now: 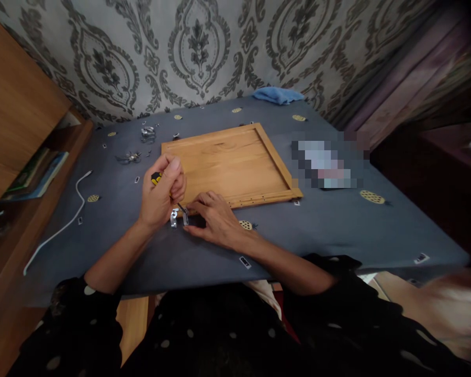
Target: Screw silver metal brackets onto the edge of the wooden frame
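A wooden door panel [223, 167] with a raised frame lies flat on the blue-grey cloth. My left hand [163, 188] is closed around a screwdriver [156, 178] with a yellow and black handle; its shaft points down to the panel's near edge. There, two parts of a shiny metal hinge [174, 218] stick out toward me. With thumb and forefinger at the hinge's right part, my right hand [215, 220] steadies it, its other fingers resting on the panel's edge. Small dark holes run along that edge. The screwdriver's tip is too small to make out against the hinge.
Metal hardware [148, 134] and a pile of screws [130, 157] lie left of the panel. A white cable [78, 201] runs along the left side. A partly blurred phone [333, 180] is at right, a blue cloth [278, 95] at the back. A wooden cabinet [19, 78] stands left.
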`<move>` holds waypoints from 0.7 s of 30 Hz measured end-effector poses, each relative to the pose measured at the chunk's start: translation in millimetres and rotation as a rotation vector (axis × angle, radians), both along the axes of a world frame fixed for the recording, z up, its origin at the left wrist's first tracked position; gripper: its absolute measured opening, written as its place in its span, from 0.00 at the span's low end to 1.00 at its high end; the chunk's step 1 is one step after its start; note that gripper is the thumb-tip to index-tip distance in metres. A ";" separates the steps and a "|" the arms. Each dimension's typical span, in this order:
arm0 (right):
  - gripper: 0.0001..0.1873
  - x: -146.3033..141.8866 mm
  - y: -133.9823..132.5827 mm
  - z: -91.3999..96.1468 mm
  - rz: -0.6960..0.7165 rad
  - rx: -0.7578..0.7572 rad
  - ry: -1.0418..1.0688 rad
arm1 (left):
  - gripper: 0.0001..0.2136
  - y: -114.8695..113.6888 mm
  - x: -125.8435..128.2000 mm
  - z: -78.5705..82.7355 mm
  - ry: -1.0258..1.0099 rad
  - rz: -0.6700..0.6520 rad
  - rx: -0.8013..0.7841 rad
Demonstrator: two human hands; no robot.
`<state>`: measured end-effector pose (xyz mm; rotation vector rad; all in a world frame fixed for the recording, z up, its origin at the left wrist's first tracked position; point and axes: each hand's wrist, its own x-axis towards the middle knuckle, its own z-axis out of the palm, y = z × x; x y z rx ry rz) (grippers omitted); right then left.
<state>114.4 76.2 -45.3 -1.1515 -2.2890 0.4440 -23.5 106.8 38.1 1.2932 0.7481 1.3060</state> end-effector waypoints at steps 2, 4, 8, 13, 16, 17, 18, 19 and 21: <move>0.20 0.0 -0.2 -0.7 0.001 0.005 0.007 | 0.21 0.8 -0.5 1.4 0.010 -0.065 -0.007; 0.20 0.0 -0.2 -1.4 0.000 0.008 0.008 | 0.20 1.5 -1.2 2.6 0.014 -0.121 -0.019; 0.21 0.0 0.3 -1.5 0.002 0.000 0.001 | 0.18 3.4 -3.6 0.9 0.028 -0.119 -0.022; 0.22 0.1 0.7 0.8 0.004 -0.023 0.003 | 0.13 11.1 -16.7 -5.8 0.199 -0.032 0.085; 0.22 -0.2 0.4 1.7 -0.002 -0.034 0.011 | 0.10 15.4 -27.4 -4.5 0.409 0.053 0.211; 0.22 -0.3 0.2 1.8 -0.002 -0.034 0.013 | 0.10 16.1 -30.2 -3.3 0.464 0.085 0.242; 0.22 -0.3 0.1 1.7 -0.002 -0.032 0.015 | 0.11 16.4 -32.6 -1.9 0.504 0.114 0.264; 0.21 -0.3 -0.1 1.6 -0.003 -0.029 0.018 | 0.12 16.4 -34.5 -0.7 0.532 0.139 0.280; 0.21 -0.2 -0.4 1.6 -0.004 -0.026 0.023 | 0.14 15.5 -37.3 1.0 0.561 0.169 0.294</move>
